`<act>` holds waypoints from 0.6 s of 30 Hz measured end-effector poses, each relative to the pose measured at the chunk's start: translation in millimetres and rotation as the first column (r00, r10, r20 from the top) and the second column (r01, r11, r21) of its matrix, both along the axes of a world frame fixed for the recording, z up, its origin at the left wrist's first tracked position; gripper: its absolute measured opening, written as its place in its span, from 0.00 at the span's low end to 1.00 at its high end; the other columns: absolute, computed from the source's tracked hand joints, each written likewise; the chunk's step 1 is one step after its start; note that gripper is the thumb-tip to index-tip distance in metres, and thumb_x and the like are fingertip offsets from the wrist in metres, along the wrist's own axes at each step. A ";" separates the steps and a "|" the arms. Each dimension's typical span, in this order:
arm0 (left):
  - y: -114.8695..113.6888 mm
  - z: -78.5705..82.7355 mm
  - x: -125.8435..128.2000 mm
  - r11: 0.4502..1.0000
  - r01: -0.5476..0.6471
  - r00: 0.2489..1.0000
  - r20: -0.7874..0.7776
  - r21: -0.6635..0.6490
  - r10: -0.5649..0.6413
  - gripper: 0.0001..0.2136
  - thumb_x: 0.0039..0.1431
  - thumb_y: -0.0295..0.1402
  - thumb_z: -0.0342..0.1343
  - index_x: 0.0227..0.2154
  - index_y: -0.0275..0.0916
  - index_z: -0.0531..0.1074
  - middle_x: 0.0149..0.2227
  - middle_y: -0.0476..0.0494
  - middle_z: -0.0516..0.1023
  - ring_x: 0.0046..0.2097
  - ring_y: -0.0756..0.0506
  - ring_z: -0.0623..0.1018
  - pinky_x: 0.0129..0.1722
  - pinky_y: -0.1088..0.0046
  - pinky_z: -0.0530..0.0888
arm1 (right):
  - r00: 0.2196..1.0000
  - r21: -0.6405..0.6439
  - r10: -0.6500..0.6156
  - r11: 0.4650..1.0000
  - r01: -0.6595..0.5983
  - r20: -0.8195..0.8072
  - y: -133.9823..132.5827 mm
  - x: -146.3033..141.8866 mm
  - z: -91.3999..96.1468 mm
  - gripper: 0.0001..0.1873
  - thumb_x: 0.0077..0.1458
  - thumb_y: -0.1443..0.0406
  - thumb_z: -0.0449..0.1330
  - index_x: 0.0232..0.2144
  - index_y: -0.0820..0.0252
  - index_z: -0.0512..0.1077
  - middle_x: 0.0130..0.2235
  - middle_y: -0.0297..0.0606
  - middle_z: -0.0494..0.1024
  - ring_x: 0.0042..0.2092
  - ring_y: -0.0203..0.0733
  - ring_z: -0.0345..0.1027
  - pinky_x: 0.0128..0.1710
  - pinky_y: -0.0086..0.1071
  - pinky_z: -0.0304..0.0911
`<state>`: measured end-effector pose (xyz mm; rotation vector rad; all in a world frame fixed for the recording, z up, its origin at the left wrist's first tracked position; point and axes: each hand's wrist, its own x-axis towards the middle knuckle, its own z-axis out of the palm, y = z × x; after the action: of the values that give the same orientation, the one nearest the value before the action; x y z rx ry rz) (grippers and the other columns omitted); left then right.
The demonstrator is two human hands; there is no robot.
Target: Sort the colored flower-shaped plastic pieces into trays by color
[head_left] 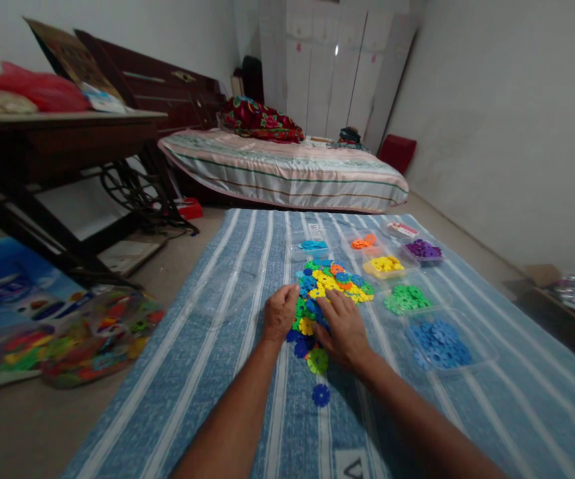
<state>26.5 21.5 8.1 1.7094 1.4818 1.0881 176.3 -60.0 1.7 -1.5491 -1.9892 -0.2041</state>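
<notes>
A mixed pile of flower-shaped plastic discs point(337, 283), yellow, green, blue and orange, lies on the striped cloth. My left hand point(281, 311) is at the pile's left edge, fingers curled together; whatever is in them is hidden. Over the pile's near right side, my right hand point(343, 324) rests with its fingers stretched out on the discs. A lime green disc point(318, 361) and a dark blue disc point(321, 395) lie nearest to me. Clear tubs to the right hold sorted discs: blue discs point(441, 344), green discs point(407, 299), yellow discs point(385, 264) and purple discs point(423, 249).
Farther back are tubs of orange discs point(363, 242) and light blue discs point(313, 245). A clear plastic sheet or lid point(225, 293) lies on the left. Bags of colourful pieces point(100, 339) sit on the floor. A bed point(287, 173) stands beyond the cloth-covered surface point(187, 399).
</notes>
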 end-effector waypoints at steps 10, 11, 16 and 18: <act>3.8 -2.2 -1.3 1.000 0.019 1.000 0.000 -0.004 -0.019 0.18 0.59 0.47 0.45 0.29 0.41 0.74 0.29 0.48 0.78 0.34 0.47 0.76 0.38 0.74 0.71 | 0.995 -0.109 0.061 0.993 -0.052 0.081 -9.0 -8.9 -6.2 0.14 0.58 0.63 0.58 0.47 0.54 0.72 0.56 0.45 0.70 0.59 0.55 0.60 0.57 0.52 0.56; 4.0 -2.5 -0.7 1.000 0.019 1.000 -0.008 -0.002 -0.019 0.18 0.59 0.47 0.45 0.29 0.41 0.74 0.28 0.48 0.78 0.34 0.47 0.76 0.38 0.74 0.71 | 0.994 -0.098 0.070 0.993 -0.062 0.079 -17.7 -5.6 -9.8 0.14 0.58 0.64 0.57 0.47 0.53 0.72 0.57 0.44 0.70 0.59 0.54 0.60 0.57 0.51 0.56; 5.3 -5.2 1.1 0.999 0.033 0.999 -0.039 0.013 -0.032 0.18 0.58 0.47 0.46 0.28 0.40 0.75 0.27 0.49 0.76 0.32 0.48 0.74 0.35 0.75 0.69 | 0.997 -0.040 0.069 0.997 -0.068 0.027 -46.8 8.0 -20.3 0.15 0.59 0.70 0.52 0.44 0.54 0.74 0.54 0.42 0.73 0.57 0.51 0.62 0.56 0.47 0.59; 5.8 -5.8 1.0 0.999 0.033 0.998 -0.052 0.020 -0.032 0.18 0.57 0.47 0.46 0.28 0.40 0.75 0.26 0.49 0.75 0.31 0.48 0.74 0.34 0.76 0.69 | 0.997 -0.008 0.073 0.997 -0.073 0.002 -51.5 10.5 -22.2 0.15 0.58 0.71 0.51 0.41 0.54 0.75 0.52 0.42 0.75 0.55 0.49 0.64 0.55 0.45 0.61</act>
<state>27.5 27.3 2.3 1.7825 1.4734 1.0531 186.7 -111.5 -20.5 -1.4787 -2.0463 -0.1690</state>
